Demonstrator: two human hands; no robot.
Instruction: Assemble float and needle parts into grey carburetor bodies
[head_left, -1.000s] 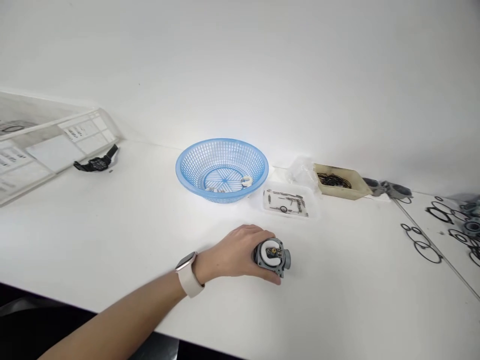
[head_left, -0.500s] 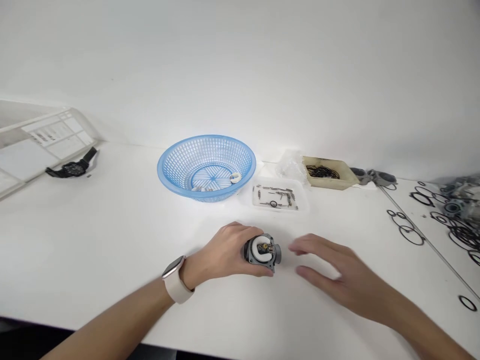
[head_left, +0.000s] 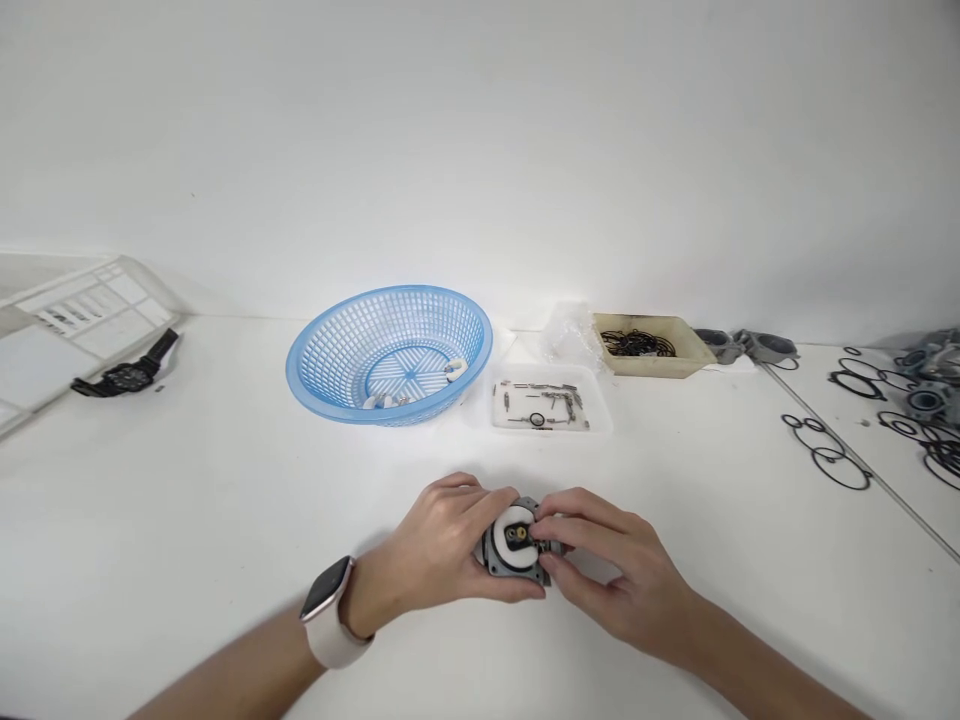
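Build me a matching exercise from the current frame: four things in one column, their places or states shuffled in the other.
1. black wristwatch
2. blue basket
3. tan bin
4. left hand

A. contains tangled black loops
B. grips the grey metal part
C. lies near the pale panel, far left
D. contains white pieces

Pairs: 1-C, 2-D, 3-A, 4-B

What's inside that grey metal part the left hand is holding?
A curved white piece partly surrounds a small brass-coloured piece. The right hand covers some of the metal part; anything beneath the white piece is hidden.
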